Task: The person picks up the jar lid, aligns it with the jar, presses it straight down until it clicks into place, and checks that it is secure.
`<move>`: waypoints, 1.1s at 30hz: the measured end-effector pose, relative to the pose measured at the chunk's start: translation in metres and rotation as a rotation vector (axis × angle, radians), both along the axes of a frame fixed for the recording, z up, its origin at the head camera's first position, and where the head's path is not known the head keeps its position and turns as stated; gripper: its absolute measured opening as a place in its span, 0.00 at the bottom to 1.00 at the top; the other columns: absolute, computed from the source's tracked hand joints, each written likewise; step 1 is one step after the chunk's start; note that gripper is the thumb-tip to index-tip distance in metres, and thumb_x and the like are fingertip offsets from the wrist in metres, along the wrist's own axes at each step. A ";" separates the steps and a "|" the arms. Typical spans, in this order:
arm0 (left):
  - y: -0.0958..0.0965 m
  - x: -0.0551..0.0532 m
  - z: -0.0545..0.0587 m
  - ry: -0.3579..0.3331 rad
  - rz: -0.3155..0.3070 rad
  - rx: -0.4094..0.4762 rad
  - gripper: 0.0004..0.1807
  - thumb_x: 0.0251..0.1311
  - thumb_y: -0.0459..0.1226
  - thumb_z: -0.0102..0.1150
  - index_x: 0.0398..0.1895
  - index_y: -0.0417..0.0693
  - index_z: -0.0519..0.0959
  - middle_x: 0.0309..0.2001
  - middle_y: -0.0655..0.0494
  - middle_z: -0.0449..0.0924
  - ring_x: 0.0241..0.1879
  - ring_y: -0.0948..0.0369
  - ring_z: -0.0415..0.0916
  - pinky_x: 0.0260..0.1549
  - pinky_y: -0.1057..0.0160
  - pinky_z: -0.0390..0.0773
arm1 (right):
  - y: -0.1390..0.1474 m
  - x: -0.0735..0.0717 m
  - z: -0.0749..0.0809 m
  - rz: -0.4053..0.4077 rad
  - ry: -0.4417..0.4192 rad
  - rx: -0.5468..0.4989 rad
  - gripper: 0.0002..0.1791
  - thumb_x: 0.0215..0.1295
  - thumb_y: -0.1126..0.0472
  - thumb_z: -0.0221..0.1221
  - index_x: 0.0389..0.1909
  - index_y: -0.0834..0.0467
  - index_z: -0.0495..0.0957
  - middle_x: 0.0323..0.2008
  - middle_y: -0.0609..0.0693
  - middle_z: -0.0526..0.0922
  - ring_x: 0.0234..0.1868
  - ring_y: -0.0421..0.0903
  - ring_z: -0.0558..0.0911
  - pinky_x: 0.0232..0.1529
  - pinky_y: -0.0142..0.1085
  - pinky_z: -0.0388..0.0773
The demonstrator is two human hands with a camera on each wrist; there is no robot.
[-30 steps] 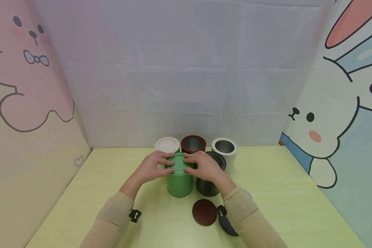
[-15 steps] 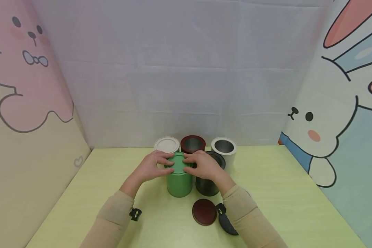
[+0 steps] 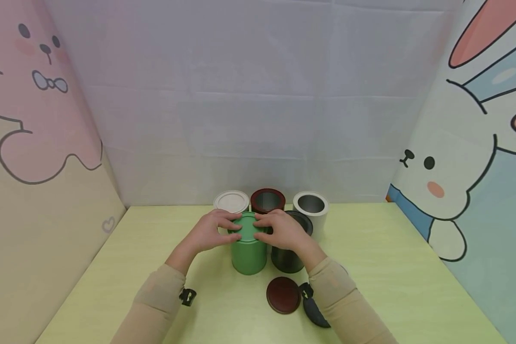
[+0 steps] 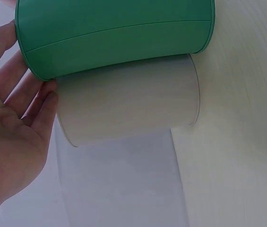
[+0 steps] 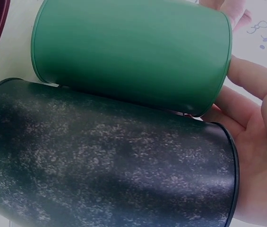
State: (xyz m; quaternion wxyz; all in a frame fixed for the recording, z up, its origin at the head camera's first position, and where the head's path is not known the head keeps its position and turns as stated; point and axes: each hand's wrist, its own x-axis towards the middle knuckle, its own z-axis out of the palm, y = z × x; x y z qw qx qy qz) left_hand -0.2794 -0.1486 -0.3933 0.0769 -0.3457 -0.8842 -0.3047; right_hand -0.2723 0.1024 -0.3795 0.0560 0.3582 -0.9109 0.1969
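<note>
In the head view a green can stands upright with a green lid on top. My left hand comes from the left, its fingertips resting on the lid. From the other side my right hand lays its fingertips on the same lid, with a gap between the two hands. Both wrist views show fingers at the top edge of the green can, not wrapped round its body. A mottled black can stands just right of it, under my right hand; that hand partly hides its top.
Behind stand a lidded white can, a dark red can without a lid and an uncovered white can. Nearer the front a dark red lid lies flat on the table. Beside it a black lid is partly under my right sleeve.
</note>
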 end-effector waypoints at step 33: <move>0.004 0.004 0.011 -0.056 -0.004 -0.053 0.15 0.57 0.39 0.71 0.45 0.40 0.87 0.59 0.47 0.79 0.60 0.46 0.72 0.58 0.46 0.72 | -0.003 0.000 0.003 0.057 0.028 -0.024 0.19 0.64 0.57 0.67 0.53 0.63 0.83 0.59 0.59 0.79 0.59 0.54 0.78 0.59 0.44 0.75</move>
